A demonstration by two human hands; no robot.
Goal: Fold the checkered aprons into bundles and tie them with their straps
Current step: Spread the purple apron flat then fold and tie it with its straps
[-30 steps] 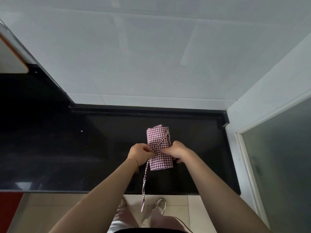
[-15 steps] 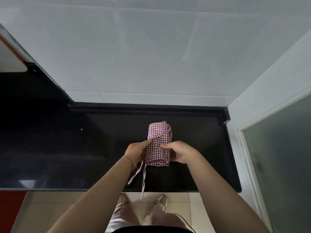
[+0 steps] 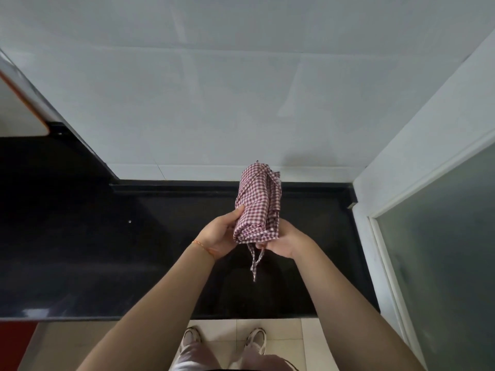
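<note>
Lifted since a moment ago, the checkered apron bundle (image 3: 257, 203) now stands nearly upright above the black bench (image 3: 107, 250), its top reaching up in front of the white tiled wall (image 3: 241, 103) on the far side. Its left hand (image 3: 220, 236) cups the bundle's lower left side with the thumb pressed on the cloth, while the right hand (image 3: 284, 241) grips the lower right end. Two thin straps (image 3: 255, 259) dangle from the near end between the wrists, over the bench.
</note>
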